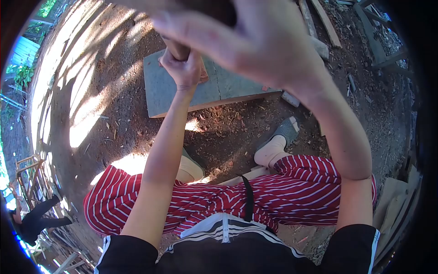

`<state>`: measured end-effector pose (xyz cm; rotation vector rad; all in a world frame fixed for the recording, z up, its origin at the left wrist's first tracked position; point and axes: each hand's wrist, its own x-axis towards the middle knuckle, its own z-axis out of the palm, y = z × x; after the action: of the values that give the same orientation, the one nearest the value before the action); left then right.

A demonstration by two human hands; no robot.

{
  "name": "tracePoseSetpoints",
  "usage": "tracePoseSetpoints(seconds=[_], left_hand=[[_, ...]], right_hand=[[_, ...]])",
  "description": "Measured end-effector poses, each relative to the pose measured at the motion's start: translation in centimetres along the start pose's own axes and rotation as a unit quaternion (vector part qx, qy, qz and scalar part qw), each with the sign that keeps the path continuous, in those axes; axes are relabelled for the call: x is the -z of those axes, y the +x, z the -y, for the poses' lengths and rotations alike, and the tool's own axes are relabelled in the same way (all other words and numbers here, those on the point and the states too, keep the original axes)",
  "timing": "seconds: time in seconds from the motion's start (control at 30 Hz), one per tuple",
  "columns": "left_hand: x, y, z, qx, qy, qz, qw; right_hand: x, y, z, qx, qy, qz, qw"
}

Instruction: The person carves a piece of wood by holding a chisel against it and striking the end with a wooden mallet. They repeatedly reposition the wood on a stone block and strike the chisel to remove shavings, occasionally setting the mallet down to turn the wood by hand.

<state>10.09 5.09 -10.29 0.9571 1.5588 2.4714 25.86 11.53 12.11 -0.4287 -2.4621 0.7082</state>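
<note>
Low in front of me sits a thick grey-green slab, with wood-coloured edges. My left hand is over it, fingers closed around a brown, wooden-looking piece that stands up out of the fist. Close to the camera, my right hand is raised above and right of the left one, blurred, its thumb stretched to the left. A dark brown shape shows between that thumb and the palm; I cannot tell whether the hand grips it. A reddish-brown block is beside my left wrist on the slab.
My feet in dark slippers rest on dirt strewn with chips, near the slab. Stones and long boards lie to the right. More planks lean at lower right. Another person's dark-clothed legs show at far left.
</note>
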Motion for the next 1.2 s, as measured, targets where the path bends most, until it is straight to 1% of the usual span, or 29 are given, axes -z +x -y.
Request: tracePoseSetpoints(seconds=[0.03,0.07,0.1,0.17,0.2,0.23,0.27,0.3,0.33,0.37,0.4,0.43,0.47,0.5,0.57,0.6,0.63,0.67,0.7,0.73,0.77,0.87,0.97,1.0,1.03,1.1,1.13,1.17,1.2], left_hand=[[0.3,0.1,0.6,0.022,-0.033,-0.008,0.999],[0.3,0.5,0.7,0.042,-0.064,-0.015,0.997],[-1.1,0.6,-1.6,-0.077,0.093,0.013,0.993],[-1.4,0.5,-2.3,-0.006,0.078,0.033,0.996],[-1.2,0.1,-2.4,0.002,0.081,0.031,0.996],[-1.0,0.1,-2.5,-0.026,0.116,0.050,0.992],[-0.9,0.4,-2.5,-0.057,0.150,0.068,0.985],[-0.7,0.3,-1.8,-0.057,0.150,0.066,0.985],[-0.6,0.2,-0.9,-0.087,0.157,0.028,0.983],[-0.6,0.3,-0.1,-0.120,0.162,-0.008,0.979],[-0.9,0.5,-1.0,-0.086,0.128,0.004,0.988],[-1.0,0.9,-1.2,-0.088,0.126,0.009,0.988],[-0.9,0.9,-1.4,-0.049,0.109,0.026,0.993],[-1.0,0.6,-1.5,-0.005,0.089,0.041,0.995],[-1.3,0.6,-1.9,0.018,0.094,0.039,0.995],[-0.6,0.7,-0.7,-0.003,0.098,0.033,0.995],[0.0,0.9,0.9,-0.030,0.102,0.031,0.994],[0.7,0.5,4.0,-0.102,0.200,-0.075,0.972],[0.2,1.0,3.0,-0.108,0.195,-0.069,0.972],[-0.3,1.3,1.5,-0.071,0.161,0.001,0.984],[-0.7,1.1,0.0,-0.024,0.130,0.072,0.989],[-1.2,0.7,-1.3,-0.002,0.130,0.062,0.990],[-1.1,1.0,-2.1,-0.029,0.139,0.065,0.988],[-1.4,0.9,-1.7,-0.043,0.129,0.058,0.989],[-1.6,0.9,-0.9,-0.058,0.121,0.044,0.990],[-0.7,0.4,-0.4,-0.031,0.127,0.046,0.990],[-0.6,0.3,-0.8,-0.014,0.127,0.050,0.991],[-0.6,0.4,-1.4,-0.001,0.125,0.053,0.991],[-0.7,0.6,-1.2,-0.079,0.143,0.032,0.986]], right_hand=[[-2.1,-1.1,-1.8,0.105,-0.075,-0.116,0.985],[-3.3,-2.0,-2.8,0.070,-0.140,-0.045,0.987],[-2.9,-1.5,-2.7,0.070,-0.138,-0.050,0.987],[-1.7,-0.1,-2.8,0.050,-0.117,0.026,0.991],[-2.3,-0.1,-2.9,0.094,-0.069,-0.063,0.991],[-1.3,0.1,-1.4,0.092,-0.067,-0.058,0.992],[0.9,0.7,1.2,-0.013,0.030,0.022,0.999],[2.3,1.1,2.7,-0.117,0.124,0.098,0.980],[-0.6,-0.1,1.1,0.042,0.003,0.064,0.997],[-0.5,-0.6,-1.1,0.046,0.001,0.058,0.997],[0.0,-0.5,-1.3,0.072,-0.064,0.083,0.992],[0.6,0.1,-0.2,0.094,-0.128,0.112,0.981],[2.0,2.0,0.6,-0.046,-0.105,0.251,0.961],[1.7,1.5,0.5,-0.054,-0.105,0.257,0.959],[0.4,0.2,0.1,-0.038,0.026,0.142,0.989],[-0.5,-0.3,-0.1,-0.023,0.094,0.079,0.992],[-2.2,-0.7,-1.5,-0.018,0.094,0.075,0.993],[-4.1,-0.9,-3.7,0.064,-0.032,-0.018,0.997],[-4.9,-1.0,-4.9,0.138,-0.161,-0.109,0.971],[-4.1,-0.6,-4.4,0.083,-0.154,-0.052,0.983],[-4.2,-1.0,-4.5,0.078,-0.156,-0.049,0.984],[-5.1,-2.1,-4.9,0.043,-0.149,-0.021,0.988],[-5.1,-1.8,-4.6,0.025,-0.141,-0.022,0.989],[-3.0,-1.1,-3.6,0.000,-0.140,0.064,0.988],[-1.9,-0.4,-2.9,0.004,-0.146,0.063,0.987],[-1.7,-0.5,-1.7,-0.010,-0.041,0.001,0.999],[-1.8,-0.1,-1.9,-0.030,-0.021,0.034,0.999],[-2.1,-0.4,-1.9,-0.027,-0.019,0.037,0.999],[-2.8,-1.1,-2.1,-0.034,-0.081,0.071,0.994]])
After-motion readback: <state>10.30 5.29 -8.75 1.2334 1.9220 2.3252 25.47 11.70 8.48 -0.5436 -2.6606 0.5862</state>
